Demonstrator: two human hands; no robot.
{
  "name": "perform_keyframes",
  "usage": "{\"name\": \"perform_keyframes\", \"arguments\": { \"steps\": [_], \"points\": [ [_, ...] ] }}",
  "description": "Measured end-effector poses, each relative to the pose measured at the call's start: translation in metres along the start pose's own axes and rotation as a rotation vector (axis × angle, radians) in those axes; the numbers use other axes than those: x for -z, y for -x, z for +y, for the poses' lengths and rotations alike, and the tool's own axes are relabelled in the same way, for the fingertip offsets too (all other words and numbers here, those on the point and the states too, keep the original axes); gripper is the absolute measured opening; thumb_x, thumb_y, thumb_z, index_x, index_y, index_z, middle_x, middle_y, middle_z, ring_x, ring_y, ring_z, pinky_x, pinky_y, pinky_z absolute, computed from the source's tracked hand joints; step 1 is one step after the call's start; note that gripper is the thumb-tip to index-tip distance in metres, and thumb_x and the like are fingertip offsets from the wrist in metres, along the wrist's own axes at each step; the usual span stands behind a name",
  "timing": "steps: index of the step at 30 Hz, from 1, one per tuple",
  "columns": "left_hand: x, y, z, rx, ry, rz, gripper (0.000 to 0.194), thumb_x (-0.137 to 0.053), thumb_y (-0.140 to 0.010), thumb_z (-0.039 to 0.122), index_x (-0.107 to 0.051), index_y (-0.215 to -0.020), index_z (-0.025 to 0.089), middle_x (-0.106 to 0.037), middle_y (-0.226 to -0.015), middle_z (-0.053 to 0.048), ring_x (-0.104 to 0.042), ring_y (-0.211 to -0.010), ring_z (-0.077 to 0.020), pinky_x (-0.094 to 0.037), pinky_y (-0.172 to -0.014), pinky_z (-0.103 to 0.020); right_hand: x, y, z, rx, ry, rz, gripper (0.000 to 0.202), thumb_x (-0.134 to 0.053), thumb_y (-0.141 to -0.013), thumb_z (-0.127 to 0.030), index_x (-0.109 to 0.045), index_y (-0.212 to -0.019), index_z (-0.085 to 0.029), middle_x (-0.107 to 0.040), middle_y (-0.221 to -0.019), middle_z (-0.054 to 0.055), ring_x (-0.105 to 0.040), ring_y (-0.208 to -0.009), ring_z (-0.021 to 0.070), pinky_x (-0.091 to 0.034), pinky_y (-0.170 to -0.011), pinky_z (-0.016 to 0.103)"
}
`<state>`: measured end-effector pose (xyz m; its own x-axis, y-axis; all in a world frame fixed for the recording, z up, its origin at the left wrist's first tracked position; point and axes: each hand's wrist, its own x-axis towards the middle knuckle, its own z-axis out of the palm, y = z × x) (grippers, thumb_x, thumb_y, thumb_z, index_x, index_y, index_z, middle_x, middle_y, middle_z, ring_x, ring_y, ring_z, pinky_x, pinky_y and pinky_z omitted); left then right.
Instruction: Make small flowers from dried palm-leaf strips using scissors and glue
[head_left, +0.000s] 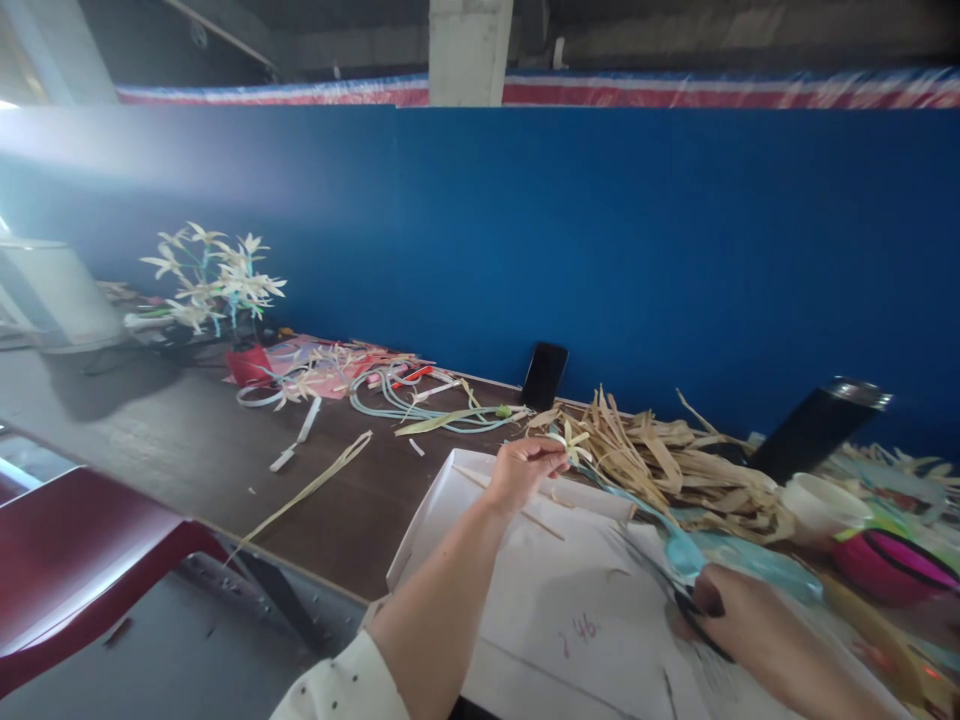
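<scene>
My left hand (523, 472) pinches a small pale yellow flower (574, 442) between thumb and fingers, above the far edge of a white box lid (525, 600). From near the flower, a light blue strip (637, 500) runs to the right. My right hand (739, 625) is closed around the black handles of a pair of scissors (694, 612). Their blades point up and left over the white surface, blurred by motion. Close behind my left hand lies a heap of dry tan husks (637, 450).
A black phone (545, 376) leans on the blue partition (637, 230). To the right are a black flask (817, 425), a white bowl (825, 505) and a pink container (892, 565). Pale blue cords (397, 405) lie left of the phone. Further left stands a flower arrangement (217, 285); a red chair (90, 560) is below.
</scene>
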<state>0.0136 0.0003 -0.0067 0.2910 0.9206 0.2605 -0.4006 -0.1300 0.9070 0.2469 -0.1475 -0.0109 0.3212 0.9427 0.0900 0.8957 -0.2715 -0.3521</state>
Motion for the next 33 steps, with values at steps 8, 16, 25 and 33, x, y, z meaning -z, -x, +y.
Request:
{"name": "perform_keyframes", "arguments": {
  "steps": [8, 16, 25, 33],
  "points": [
    [-0.001, 0.001, 0.012, 0.086, 0.063, 0.050, 0.036, -0.075, -0.057, 0.036, -0.070, -0.079, 0.010, -0.065, -0.065, -0.006, -0.058, -0.060, -0.0127, -0.047, -0.056, -0.025, 0.018, 0.004, -0.017, 0.077, 0.247, -0.280, 0.009, -0.062, -0.057, -0.028, -0.057, -0.060, -0.021, -0.061, -0.064, 0.002, -0.054, -0.062, 0.0208, -0.025, -0.052, 0.027],
    [0.008, -0.003, 0.006, 0.151, 0.131, 0.121, 0.033, -0.072, -0.061, 0.038, -0.069, -0.083, 0.014, -0.068, -0.088, -0.009, -0.053, -0.059, -0.0063, -0.039, -0.050, -0.017, 0.022, 0.007, -0.014, 0.089, 0.323, -0.301, 0.007, -0.062, -0.058, -0.028, -0.056, -0.061, -0.025, -0.061, -0.065, 0.001, -0.053, -0.062, 0.0211, -0.020, -0.051, 0.028],
    [0.013, -0.005, 0.003, 0.276, 0.245, 0.187, 0.035, -0.077, -0.055, 0.033, -0.068, -0.083, 0.013, -0.067, -0.086, -0.008, -0.048, -0.055, -0.0026, -0.032, -0.047, -0.014, 0.015, -0.002, 0.001, 0.003, 0.129, -0.478, 0.011, -0.064, -0.053, -0.028, -0.054, -0.056, -0.026, -0.061, -0.068, 0.004, -0.054, -0.060, 0.0195, -0.023, -0.049, 0.029],
    [0.012, -0.005, 0.002, 0.319, 0.189, 0.183, 0.037, -0.077, -0.055, 0.036, -0.068, -0.083, 0.013, -0.067, -0.087, -0.008, -0.047, -0.054, -0.0027, -0.032, -0.047, -0.014, 0.027, 0.001, -0.023, 0.060, 0.271, -0.472, 0.015, -0.066, -0.052, -0.029, -0.050, -0.053, -0.027, -0.059, -0.064, 0.002, -0.051, -0.060, 0.0186, -0.022, -0.051, 0.030]
  ]
}}
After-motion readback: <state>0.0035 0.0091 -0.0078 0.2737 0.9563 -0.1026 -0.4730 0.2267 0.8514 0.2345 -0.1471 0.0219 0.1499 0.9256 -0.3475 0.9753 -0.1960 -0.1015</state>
